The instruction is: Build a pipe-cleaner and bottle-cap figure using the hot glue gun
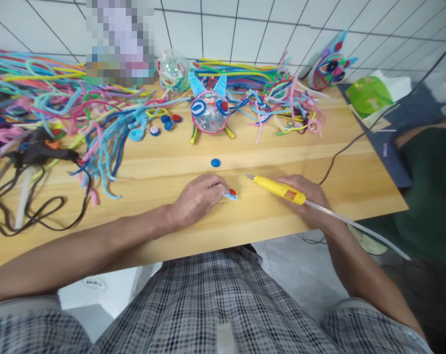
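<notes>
Low over the front half of the wooden table point(164, 167), my left hand point(199, 199) pinches a small light blue fuzzy piece point(231, 195) with a red button point(232, 191) on it. My right hand point(311, 196) is wrapped round a yellow glue gun point(278, 188). Its metal nozzle points left toward the fuzzy piece, a short gap away, and a long clear glue stick point(355, 226) runs out of its back. A blue button point(215, 162) lies just beyond my left hand. Behind it stands a clear ball figure point(210, 118) with blue fuzzy ears, ring eyes and short yellow legs.
Piles of pipe cleaners point(39, 93) cover the back and left. A black glue gun point(42, 150) with a tangled cord lies at left. Several bottle-cap-like buttons point(167, 123) sit near another clear ball point(173, 71). A decorated cup point(328, 69) stands back right. A person in dark green point(432, 191) is at right.
</notes>
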`<act>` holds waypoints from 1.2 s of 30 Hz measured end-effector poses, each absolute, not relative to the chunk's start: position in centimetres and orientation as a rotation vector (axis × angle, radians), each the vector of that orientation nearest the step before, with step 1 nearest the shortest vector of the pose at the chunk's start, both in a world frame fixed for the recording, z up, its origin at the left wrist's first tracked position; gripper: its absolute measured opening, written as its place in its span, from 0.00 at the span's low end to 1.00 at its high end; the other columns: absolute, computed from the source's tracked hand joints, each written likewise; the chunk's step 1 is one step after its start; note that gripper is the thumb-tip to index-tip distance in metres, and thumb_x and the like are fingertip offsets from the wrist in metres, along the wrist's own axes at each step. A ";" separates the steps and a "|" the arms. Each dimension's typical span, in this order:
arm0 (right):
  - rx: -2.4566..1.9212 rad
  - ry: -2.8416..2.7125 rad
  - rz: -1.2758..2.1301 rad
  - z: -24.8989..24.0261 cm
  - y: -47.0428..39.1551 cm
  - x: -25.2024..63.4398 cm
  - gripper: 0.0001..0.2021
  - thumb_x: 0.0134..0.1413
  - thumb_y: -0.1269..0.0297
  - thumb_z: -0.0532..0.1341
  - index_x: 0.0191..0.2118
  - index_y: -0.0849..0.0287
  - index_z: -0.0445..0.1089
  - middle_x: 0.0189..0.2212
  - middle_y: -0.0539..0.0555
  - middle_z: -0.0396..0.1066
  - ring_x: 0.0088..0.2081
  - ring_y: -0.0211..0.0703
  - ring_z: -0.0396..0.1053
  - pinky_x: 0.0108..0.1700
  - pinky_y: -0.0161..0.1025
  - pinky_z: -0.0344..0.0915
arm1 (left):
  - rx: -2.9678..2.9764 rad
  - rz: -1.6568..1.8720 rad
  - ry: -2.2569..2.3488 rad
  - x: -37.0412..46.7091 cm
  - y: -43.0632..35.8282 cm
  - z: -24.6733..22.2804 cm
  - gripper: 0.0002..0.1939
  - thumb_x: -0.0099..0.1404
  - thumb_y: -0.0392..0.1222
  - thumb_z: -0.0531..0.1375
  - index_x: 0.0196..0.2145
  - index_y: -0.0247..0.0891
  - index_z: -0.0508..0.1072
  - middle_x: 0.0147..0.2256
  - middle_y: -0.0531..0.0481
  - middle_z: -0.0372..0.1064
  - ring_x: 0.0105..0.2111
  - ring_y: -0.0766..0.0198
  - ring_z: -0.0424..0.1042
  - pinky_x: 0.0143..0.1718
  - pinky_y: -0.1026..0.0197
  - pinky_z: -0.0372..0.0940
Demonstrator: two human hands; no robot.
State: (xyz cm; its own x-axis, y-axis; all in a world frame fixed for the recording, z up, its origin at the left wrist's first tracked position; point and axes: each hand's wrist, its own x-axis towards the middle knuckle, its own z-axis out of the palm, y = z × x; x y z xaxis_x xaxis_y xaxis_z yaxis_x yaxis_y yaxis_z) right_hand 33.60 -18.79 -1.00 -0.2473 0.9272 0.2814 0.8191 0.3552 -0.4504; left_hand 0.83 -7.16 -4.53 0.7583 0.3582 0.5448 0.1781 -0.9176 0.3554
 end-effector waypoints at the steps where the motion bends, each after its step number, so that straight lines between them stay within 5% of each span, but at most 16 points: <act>1: -1.478 -2.176 0.262 -0.8 -18.5 33.6 0.15 0.72 0.60 0.59 0.60 0.49 0.74 0.44 0.54 0.82 0.43 0.49 0.80 0.44 0.47 0.75 | 2.681 0.938 0.440 0.9 -6.9 -4.5 0.08 0.79 0.33 0.57 0.46 0.38 0.76 0.41 0.47 0.80 0.41 0.62 0.79 0.44 0.58 0.77; 11: -1.084 -2.504 -0.209 -0.6 -15.2 33.7 0.14 0.73 0.67 0.58 0.58 0.61 0.76 0.35 0.55 0.78 0.37 0.46 0.72 0.43 0.44 0.67 | 2.635 1.024 0.540 1.3 -6.4 -4.8 0.05 0.79 0.36 0.59 0.49 0.38 0.75 0.40 0.46 0.79 0.40 0.61 0.78 0.41 0.58 0.76; 36: -0.982 -2.617 -0.154 -2.5 -12.4 34.0 0.16 0.75 0.71 0.55 0.58 0.53 0.76 0.36 0.52 0.78 0.40 0.45 0.70 0.50 0.45 0.67 | 2.601 0.934 0.664 0.8 -6.8 -4.9 0.05 0.78 0.37 0.61 0.49 0.40 0.75 0.36 0.50 0.74 0.34 0.64 0.72 0.35 0.61 0.72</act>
